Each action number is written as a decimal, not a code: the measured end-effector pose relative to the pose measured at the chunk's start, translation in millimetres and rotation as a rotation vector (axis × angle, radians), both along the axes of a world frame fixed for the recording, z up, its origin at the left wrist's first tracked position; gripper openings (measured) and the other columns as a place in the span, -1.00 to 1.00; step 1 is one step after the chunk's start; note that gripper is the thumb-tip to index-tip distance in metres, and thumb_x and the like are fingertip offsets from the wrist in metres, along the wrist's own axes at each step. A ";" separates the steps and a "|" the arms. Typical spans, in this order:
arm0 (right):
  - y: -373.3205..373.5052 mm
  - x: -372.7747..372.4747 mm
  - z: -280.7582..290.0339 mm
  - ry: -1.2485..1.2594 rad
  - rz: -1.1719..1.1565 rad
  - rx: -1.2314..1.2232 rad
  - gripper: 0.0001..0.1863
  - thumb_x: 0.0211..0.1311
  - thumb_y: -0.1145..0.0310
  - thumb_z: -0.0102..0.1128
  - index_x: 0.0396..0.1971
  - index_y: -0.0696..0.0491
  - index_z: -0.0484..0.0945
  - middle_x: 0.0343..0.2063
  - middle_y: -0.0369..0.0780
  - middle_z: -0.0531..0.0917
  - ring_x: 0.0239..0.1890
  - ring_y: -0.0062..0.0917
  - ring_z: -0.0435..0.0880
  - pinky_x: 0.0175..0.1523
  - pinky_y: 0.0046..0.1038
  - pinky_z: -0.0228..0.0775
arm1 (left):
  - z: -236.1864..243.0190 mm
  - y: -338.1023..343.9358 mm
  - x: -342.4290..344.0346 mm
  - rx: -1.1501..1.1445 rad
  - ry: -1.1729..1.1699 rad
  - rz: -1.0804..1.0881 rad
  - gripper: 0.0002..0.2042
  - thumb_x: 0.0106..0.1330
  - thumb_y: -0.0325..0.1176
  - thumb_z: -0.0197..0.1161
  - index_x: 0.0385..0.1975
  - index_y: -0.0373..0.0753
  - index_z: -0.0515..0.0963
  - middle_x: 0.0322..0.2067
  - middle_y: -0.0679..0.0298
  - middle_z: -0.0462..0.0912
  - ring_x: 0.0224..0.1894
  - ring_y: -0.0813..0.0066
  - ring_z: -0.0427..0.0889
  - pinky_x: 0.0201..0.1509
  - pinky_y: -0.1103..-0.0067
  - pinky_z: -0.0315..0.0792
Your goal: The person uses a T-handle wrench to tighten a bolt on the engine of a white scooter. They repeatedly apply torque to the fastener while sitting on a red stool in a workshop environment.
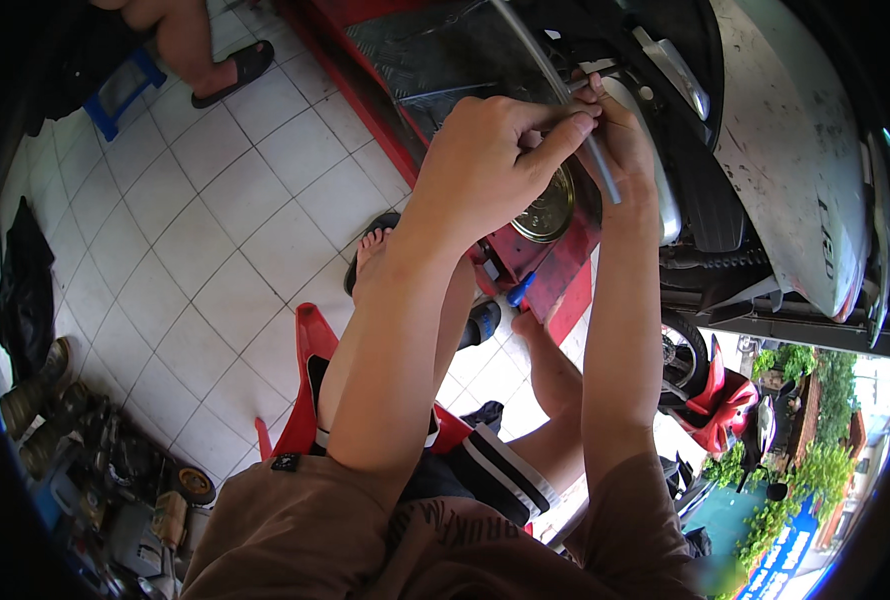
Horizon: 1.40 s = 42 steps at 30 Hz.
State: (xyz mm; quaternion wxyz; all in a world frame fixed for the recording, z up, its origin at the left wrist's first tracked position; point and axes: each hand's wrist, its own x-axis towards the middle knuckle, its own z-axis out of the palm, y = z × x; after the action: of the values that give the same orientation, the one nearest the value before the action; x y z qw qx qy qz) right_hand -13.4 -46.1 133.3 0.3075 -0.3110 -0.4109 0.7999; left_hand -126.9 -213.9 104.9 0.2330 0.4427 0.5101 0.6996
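Note:
A long pale grey tube (538, 48) runs diagonally between my hands at the motorbike's side. My left hand (510, 150) is closed, its thumb and fingertips pinched near the tube; what exactly they grip is partly hidden. My right hand (615, 135) is closed just beside it, fingers around the tube and near a small thin metal piece (578, 86) at the fingertips. Below them a round, shallow metal tin (545, 213) sits on a red stand (572, 265), partly hidden by my left hand. A blue-handled tool (521, 290) lies below the tin.
The motorbike (775, 140) fills the upper right, on the lift (365, 75). At top left another person's leg (190, 50) is beside a blue stool (115, 100). My red seat (305, 350) is beneath me. Parts (75, 440) pile at lower left; a red motorbike (725, 405) stands outside.

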 end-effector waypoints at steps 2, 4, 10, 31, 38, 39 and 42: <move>0.4 2.8 -3.1 0.039 0.070 -0.014 -0.87 0.28 0.44 0.17 -0.31 0.19 0.48 -0.52 -0.32 0.46 -0.52 -0.72 0.33 -0.45 -0.69 0.22 | 4.9 -4.4 -0.6 -0.184 0.056 0.024 -0.67 0.36 -0.12 0.16 -0.22 -0.30 0.64 -0.79 0.32 0.20 -0.67 0.63 0.14 -0.59 0.58 0.14; 0.2 4.8 -8.8 0.038 0.073 -0.008 -0.86 0.28 0.45 0.17 -0.28 0.20 0.48 -0.53 -0.31 0.45 -0.52 -0.71 0.32 -0.44 -0.69 0.22 | 7.6 -6.7 -0.5 -0.407 0.127 0.110 -0.63 0.35 -0.09 0.17 -0.30 -0.35 0.64 -0.80 0.28 0.21 -0.69 0.61 0.15 -0.59 0.57 0.16; -2.9 1.0 -18.5 0.028 0.038 0.045 -0.84 0.31 0.40 0.13 -0.26 0.20 0.50 -0.51 -0.32 0.48 -0.47 -0.70 0.38 -0.37 -0.70 0.27 | 13.9 -2.4 2.6 -0.150 -0.105 0.123 -0.59 0.32 -0.08 0.20 -0.14 -0.37 0.58 -0.79 0.29 0.28 -0.69 0.61 0.21 -0.57 0.58 0.20; -1.6 -7.9 -13.0 0.094 -0.036 0.061 -0.83 0.29 0.45 0.13 -0.22 0.24 0.46 -0.54 -0.30 0.44 -0.51 -0.69 0.34 -0.45 -0.67 0.19 | 14.4 -14.0 -8.6 -0.182 -0.027 -0.122 -0.47 0.28 -0.01 0.21 0.11 -0.27 0.48 -0.68 0.21 0.46 -0.57 0.51 0.41 -0.41 0.58 0.33; 4.1 -2.3 -16.5 0.095 0.036 0.032 -0.82 0.29 0.44 0.15 -0.22 0.25 0.49 -0.54 -0.30 0.43 -0.50 -0.68 0.35 -0.43 -0.67 0.19 | 16.0 -15.2 -5.5 -0.238 0.012 -0.105 -0.51 0.27 0.01 0.20 0.02 -0.28 0.54 -0.70 0.18 0.47 -0.62 0.44 0.47 -0.47 0.53 0.34; 4.8 -3.1 -14.7 0.083 0.051 0.047 -0.82 0.29 0.43 0.15 -0.22 0.25 0.48 -0.55 -0.31 0.42 -0.50 -0.68 0.34 -0.43 -0.67 0.19 | 15.3 -12.6 -4.8 -0.277 0.085 -0.190 -0.49 0.27 0.00 0.21 0.06 -0.28 0.50 -0.70 0.17 0.49 -0.63 0.44 0.49 -0.49 0.52 0.34; 5.3 -3.9 -12.0 0.115 0.018 0.054 -0.81 0.30 0.42 0.15 -0.23 0.25 0.48 -0.55 -0.31 0.42 -0.50 -0.68 0.33 -0.42 -0.67 0.19 | 6.7 -9.6 1.2 -0.398 0.121 -0.012 -0.46 0.27 -0.04 0.22 0.14 -0.28 0.44 -0.74 0.22 0.43 -0.67 0.48 0.42 -0.54 0.54 0.29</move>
State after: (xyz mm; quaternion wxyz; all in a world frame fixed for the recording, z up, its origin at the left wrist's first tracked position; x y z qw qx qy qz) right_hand -17.4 -40.8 121.3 0.3317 -0.2525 -0.4168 0.8078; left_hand -125.7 -223.4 111.5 0.2888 0.4324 0.6486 0.5558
